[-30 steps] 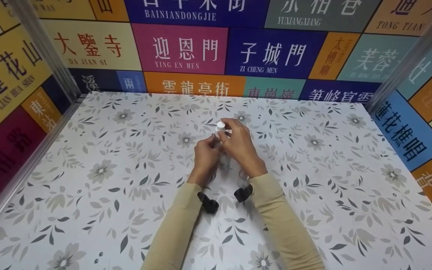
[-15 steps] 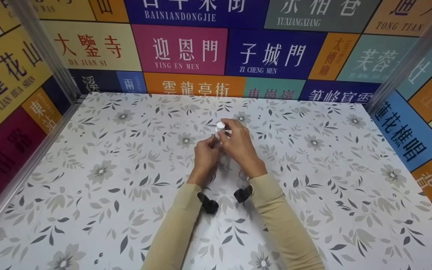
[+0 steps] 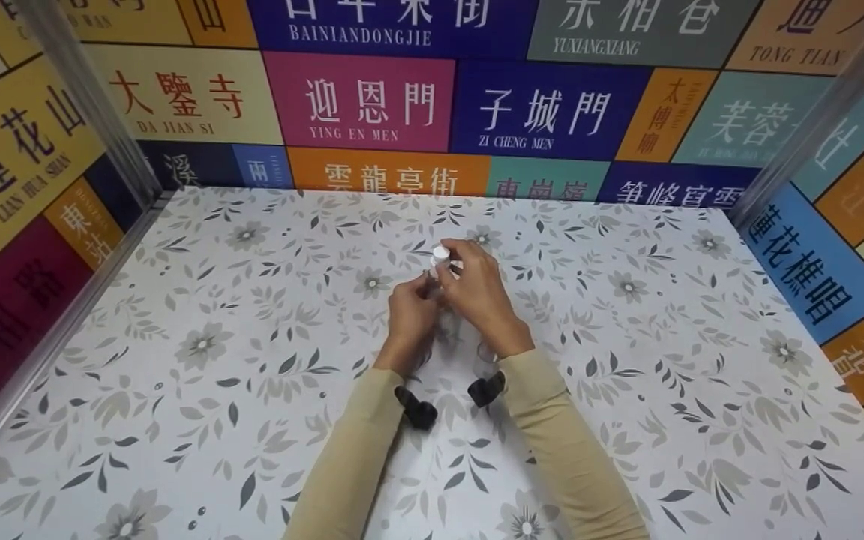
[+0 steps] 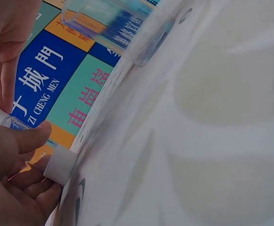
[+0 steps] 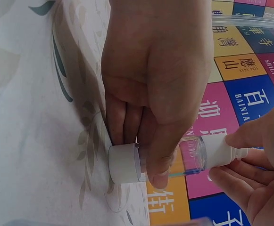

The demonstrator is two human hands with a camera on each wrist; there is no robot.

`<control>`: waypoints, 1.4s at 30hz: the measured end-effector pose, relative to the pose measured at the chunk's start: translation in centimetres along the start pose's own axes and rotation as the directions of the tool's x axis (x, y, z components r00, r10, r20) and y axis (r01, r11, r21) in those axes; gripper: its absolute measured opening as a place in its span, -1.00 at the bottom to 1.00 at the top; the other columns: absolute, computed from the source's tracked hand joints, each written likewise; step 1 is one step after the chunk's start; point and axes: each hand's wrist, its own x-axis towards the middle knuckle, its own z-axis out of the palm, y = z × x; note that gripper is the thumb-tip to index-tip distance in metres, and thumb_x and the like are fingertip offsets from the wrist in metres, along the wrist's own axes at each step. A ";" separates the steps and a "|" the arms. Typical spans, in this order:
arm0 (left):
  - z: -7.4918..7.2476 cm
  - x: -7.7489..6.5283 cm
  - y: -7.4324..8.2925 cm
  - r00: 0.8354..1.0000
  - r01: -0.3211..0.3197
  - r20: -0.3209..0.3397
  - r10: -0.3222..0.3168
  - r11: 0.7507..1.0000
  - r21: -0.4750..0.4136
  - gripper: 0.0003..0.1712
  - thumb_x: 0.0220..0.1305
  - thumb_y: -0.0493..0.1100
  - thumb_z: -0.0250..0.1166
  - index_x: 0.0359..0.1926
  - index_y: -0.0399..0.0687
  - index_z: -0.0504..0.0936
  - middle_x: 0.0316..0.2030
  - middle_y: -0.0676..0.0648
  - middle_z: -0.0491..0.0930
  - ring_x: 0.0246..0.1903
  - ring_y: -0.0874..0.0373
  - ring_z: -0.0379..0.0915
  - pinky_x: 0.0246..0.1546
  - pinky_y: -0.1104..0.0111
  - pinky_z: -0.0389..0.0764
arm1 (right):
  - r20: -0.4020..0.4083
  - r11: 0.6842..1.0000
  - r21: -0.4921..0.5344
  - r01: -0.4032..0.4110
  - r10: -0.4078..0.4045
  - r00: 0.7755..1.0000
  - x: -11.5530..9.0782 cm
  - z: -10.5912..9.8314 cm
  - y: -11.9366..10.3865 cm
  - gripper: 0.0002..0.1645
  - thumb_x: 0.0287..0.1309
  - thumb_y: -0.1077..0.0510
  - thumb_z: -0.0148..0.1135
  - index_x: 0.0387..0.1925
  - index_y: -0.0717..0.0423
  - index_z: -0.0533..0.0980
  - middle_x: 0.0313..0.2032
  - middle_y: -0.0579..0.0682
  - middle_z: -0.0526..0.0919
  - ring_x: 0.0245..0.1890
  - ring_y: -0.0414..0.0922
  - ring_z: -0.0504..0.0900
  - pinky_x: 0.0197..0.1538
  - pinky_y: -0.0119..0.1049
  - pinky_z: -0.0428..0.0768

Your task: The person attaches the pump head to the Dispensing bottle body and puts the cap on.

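Note:
A small clear bottle [image 5: 191, 154] with a white base and a white pump-like top stands roughly upright between the two hands. Low on its clear body, the left hand [image 3: 413, 311] grips it between thumb and fingers, just above the white base [image 4: 61, 165]. The right hand [image 3: 481, 289] is higher and pinches the white top [image 5: 217, 150] with thumb and fingers. In the right wrist view the base is close to the tabletop; I cannot tell if it touches. In the head view, hands hide most of the bottle.
A clear, hollow plastic piece [image 4: 141, 42] stands on the table beside the right wrist. The table [image 3: 252, 435] has a leaf-and-flower cover. Behind it rises a wall of coloured sign panels [image 3: 361, 101], with clear strips at the corners. Black cameras [image 3: 417, 409] sit at both wrists.
The hands and bottle stay in nearly the same place. The head view has tilted very slightly; no other clear change shows.

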 end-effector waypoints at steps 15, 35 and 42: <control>-0.1 -0.2 -0.1 1.000 -0.004 0.010 0.003 1.000 0.023 -0.66 0.22 -0.39 0.23 0.00 -0.23 0.72 -0.16 -0.17 0.76 -0.32 0.14 0.51 -0.25 0.36 0.52 | 0.023 0.999 -0.017 -0.036 0.036 0.999 -0.1 -0.1 -0.1 -0.59 0.23 0.29 0.26 0.11 0.33 0.52 0.00 0.22 0.62 0.05 0.07 0.65 0.09 -0.22 0.66; -0.2 0.0 -0.2 0.999 -0.047 0.011 0.046 0.999 0.025 -0.82 0.25 -0.40 0.22 -0.24 -0.23 0.75 -0.38 -0.15 0.71 -0.42 0.14 0.40 -0.35 0.39 0.42 | 0.003 1.000 -0.001 0.013 -0.013 1.000 -0.1 0.0 0.0 -0.61 0.21 0.33 0.27 0.07 0.36 0.54 -0.02 0.25 0.63 0.02 0.09 0.67 0.06 -0.20 0.67; -0.1 0.0 -0.2 1.000 -0.019 0.022 0.019 0.999 -0.031 -0.82 0.24 -0.41 0.22 -0.24 -0.23 0.74 -0.40 -0.08 0.64 -0.39 0.15 0.39 -0.33 0.40 0.41 | 0.014 1.000 -0.010 -0.022 0.022 1.000 -0.1 -0.1 -0.1 -0.60 0.21 0.32 0.30 0.08 0.34 0.54 -0.02 0.23 0.63 0.01 0.07 0.66 0.07 -0.21 0.67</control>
